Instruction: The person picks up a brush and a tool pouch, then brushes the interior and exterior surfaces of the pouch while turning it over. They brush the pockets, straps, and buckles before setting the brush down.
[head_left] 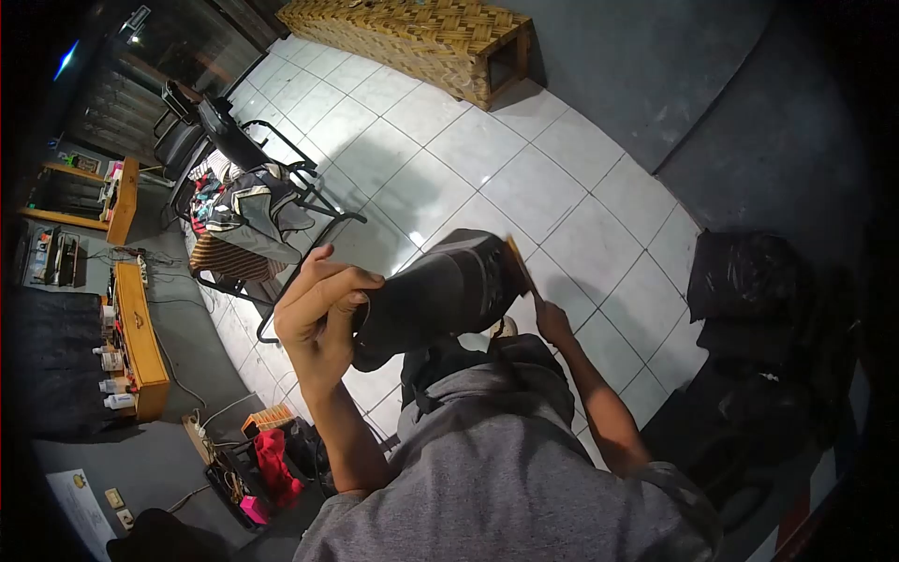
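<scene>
In front of my body is a bulky black object [435, 290], smooth and rounded, lying slantwise above the floor; its exact kind I cannot tell. My left hand [323, 304] grips its left end, with the thumb and fingers bent over the edge. My right hand [554, 323] is closed around the thin handle of a brush [515, 265] with a yellowish-brown head. The brush head is right at the far right end of the black object.
A black-framed chair [304, 173] piled with cloths stands at the left. Wooden shelves [140, 342] with bottles line the left wall. A woven bamboo bench [412, 47] stands at the back. Black bags [744, 281] sit at the right on the white tiled floor [524, 178].
</scene>
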`<state>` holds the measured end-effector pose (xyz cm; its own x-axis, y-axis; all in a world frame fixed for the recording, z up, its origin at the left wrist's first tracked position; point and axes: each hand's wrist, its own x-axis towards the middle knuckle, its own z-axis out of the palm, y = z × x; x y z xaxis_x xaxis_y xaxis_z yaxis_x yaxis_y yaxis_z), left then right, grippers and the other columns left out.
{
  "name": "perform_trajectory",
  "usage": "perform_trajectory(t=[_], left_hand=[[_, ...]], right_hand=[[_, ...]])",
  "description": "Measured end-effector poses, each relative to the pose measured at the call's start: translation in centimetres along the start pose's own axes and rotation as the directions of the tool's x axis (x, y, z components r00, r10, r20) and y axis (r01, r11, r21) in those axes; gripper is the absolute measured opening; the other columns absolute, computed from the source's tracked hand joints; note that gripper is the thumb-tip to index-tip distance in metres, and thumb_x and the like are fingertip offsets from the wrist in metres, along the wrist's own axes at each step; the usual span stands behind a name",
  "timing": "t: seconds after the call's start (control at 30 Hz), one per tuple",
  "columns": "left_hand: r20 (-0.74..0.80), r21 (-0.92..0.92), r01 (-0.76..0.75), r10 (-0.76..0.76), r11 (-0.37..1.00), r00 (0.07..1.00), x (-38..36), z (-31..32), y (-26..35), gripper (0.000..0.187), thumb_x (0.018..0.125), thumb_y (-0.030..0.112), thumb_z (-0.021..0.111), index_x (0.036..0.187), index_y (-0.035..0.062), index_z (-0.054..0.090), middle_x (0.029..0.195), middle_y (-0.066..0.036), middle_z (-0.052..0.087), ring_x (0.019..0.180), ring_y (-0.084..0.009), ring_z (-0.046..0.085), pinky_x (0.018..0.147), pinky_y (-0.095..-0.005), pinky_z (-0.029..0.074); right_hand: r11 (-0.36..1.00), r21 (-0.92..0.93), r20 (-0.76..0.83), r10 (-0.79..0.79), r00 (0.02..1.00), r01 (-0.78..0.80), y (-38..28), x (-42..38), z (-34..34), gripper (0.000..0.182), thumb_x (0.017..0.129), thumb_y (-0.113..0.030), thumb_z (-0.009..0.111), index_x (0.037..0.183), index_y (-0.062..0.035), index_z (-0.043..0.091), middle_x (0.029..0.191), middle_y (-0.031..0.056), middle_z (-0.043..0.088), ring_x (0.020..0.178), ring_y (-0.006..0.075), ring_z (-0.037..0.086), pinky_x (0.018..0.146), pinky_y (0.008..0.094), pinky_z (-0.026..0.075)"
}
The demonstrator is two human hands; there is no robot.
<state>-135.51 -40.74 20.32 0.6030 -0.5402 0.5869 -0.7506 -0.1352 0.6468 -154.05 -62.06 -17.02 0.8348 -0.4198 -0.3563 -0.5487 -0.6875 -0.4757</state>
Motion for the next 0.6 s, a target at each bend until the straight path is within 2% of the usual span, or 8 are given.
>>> perform_trajectory(t=[0.1, 0.17, 0.2, 0.27, 0.33, 0.43, 0.53, 0.6], left_hand=[[0.101, -0.033, 0.022, -0.019, 0.999, 0.995, 0.4, -0.7, 0.3, 0.006, 0.076, 0.002, 0.059, 0.079, 0.0022, 0.063, 0.075, -0.005, 0.063, 0.071, -0.0181, 0.058, 0.091, -0.0417, 0.037], [0.156, -0.020, 0.058, -0.055, 0.998, 0.986, 0.8, -1.2, 0.0, 0.006, 0.076, 0.001, 0.058, 0.079, 0.0022, 0.063, 0.075, -0.006, 0.063, 0.072, -0.0192, 0.058, 0.089, -0.0397, 0.038], [0.248, 0.011, 0.045, -0.046, 0.999, 0.968, 1.0, -1.1, -0.5, 0.006, 0.076, 0.002, 0.057, 0.078, 0.0027, 0.063, 0.074, -0.006, 0.061, 0.074, -0.0205, 0.056, 0.087, -0.0377, 0.039], [0.382, 0.082, -0.047, 0.013, 0.996, 0.924, 1.3, -0.5, -1.7, 0.008, 0.076, 0.002, 0.055, 0.078, 0.0045, 0.063, 0.072, -0.005, 0.057, 0.077, -0.0229, 0.050, 0.076, -0.0335, 0.038], [0.411, 0.080, -0.038, 0.002, 0.996, 0.912, 1.2, 0.4, -2.2, 0.009, 0.076, 0.001, 0.054, 0.078, 0.0051, 0.063, 0.072, -0.004, 0.057, 0.076, -0.0225, 0.050, 0.074, -0.0330, 0.037], [0.433, 0.024, -0.016, 0.004, 1.000, 0.901, 0.8, 1.7, -2.4, 0.010, 0.075, 0.000, 0.054, 0.077, 0.0052, 0.062, 0.071, -0.004, 0.056, 0.074, -0.0210, 0.049, 0.068, -0.0319, 0.035], [0.324, -0.186, 0.170, -0.103, 0.968, 0.940, 0.4, 1.8, -1.7, 0.007, 0.075, 0.004, 0.055, 0.074, 0.0050, 0.063, 0.068, -0.004, 0.055, 0.070, -0.0208, 0.046, 0.068, -0.0319, 0.034], [0.301, -0.167, 0.047, 0.005, 0.985, 0.954, 0.4, 0.9, -1.9, 0.007, 0.073, 0.007, 0.056, 0.072, 0.0054, 0.063, 0.067, -0.004, 0.055, 0.070, -0.0216, 0.045, 0.068, -0.0324, 0.034]], right_hand=[[0.960, 0.195, 0.299, 0.135, 0.945, -0.200, 4.8, -1.0, 2.4, 0.042, 0.090, -0.033, 0.037, 0.104, 0.0052, 0.049, 0.068, 0.0228, 0.056, 0.059, 0.0366, 0.058, 0.054, 0.0466, 0.047], [0.980, 0.019, 0.011, -0.196, 0.981, 0.196, 6.2, -1.5, 4.4, 0.048, 0.090, -0.043, 0.037, 0.092, 0.0023, 0.054, 0.058, 0.0134, 0.052, 0.044, 0.0285, 0.052, 0.044, 0.0431, 0.043], [0.855, 0.478, 0.160, 0.140, 0.977, -0.200, 4.9, -1.3, 3.5, 0.049, 0.090, -0.049, 0.035, 0.079, -0.0041, 0.052, 0.054, 0.0047, 0.046, 0.039, 0.0179, 0.045, 0.037, 0.0342, 0.037], [0.562, 0.771, 0.200, 0.232, 0.952, -0.299, -2.7, -3.0, -4.5, 0.047, 0.090, -0.051, 0.035, 0.073, -0.0087, 0.046, 0.054, -0.0005, 0.042, 0.041, 0.0088, 0.037, 0.036, 0.0246, 0.029], [0.346, 0.914, 0.219, 0.019, 0.976, -0.212, -7.9, -4.1, -10.6, 0.046, 0.091, -0.052, 0.035, 0.072, -0.0111, 0.044, 0.055, -0.0033, 0.039, 0.041, 0.0059, 0.032, 0.036, 0.0221, 0.024], [0.393, 0.900, 0.315, -0.286, 0.905, -0.189, -13.0, -6.3, -17.6, 0.043, 0.093, -0.045, 0.035, 0.074, -0.0086, 0.046, 0.057, -0.0052, 0.036, 0.048, 0.0059, 0.034, 0.044, 0.0226, 0.030], [0.515, 0.850, 0.338, -0.372, 0.864, -0.111, -13.6, -6.6, -19.8, 0.045, 0.093, -0.045, 0.037, 0.072, -0.0065, 0.047, 0.057, -0.0043, 0.038, 0.049, 0.0085, 0.038, 0.046, 0.0251, 0.034], [0.672, 0.736, 0.359, -0.288, 0.888, -0.080, -11.1, -5.1, -18.1, 0.048, 0.092, -0.047, 0.038, 0.072, -0.0049, 0.050, 0.059, -0.0028, 0.042, 0.052, 0.0099, 0.041, 0.049, 0.0264, 0.036]])
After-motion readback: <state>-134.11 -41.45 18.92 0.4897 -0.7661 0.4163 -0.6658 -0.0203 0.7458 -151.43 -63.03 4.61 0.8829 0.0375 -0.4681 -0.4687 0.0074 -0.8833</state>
